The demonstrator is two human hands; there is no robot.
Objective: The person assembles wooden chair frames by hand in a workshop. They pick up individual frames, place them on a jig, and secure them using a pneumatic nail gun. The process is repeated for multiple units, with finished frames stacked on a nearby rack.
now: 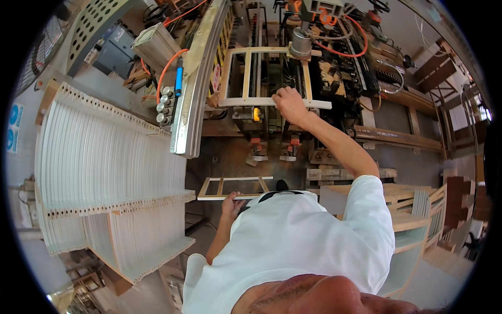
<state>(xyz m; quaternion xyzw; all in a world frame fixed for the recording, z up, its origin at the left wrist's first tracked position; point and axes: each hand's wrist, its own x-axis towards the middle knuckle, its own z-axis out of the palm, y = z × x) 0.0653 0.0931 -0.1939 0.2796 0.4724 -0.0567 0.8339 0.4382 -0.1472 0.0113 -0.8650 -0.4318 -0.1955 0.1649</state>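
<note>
On the machine bed ahead of me lies a wooden frame [248, 73] with white-faced rails and bare wood crosspieces. My right hand [291, 104] is closed over the near white rail of that frame. Over the frame's far right corner stands a metal cylinder [300, 43] of the machine. Lower down, beside my waist, a second, similar wooden frame [221, 187] hangs over the floor. My left hand [230, 205] grips its near rail from below; part of the fingers is hidden by the rail.
A tall stack of white panels with drilled edges [112, 152] stands at my left. A metal beam [191, 104] with a row of round knobs and a blue pen runs along the machine's left side. Orange hoses [361, 39] loop above. Wooden shelving parts [408, 220] stand at my right.
</note>
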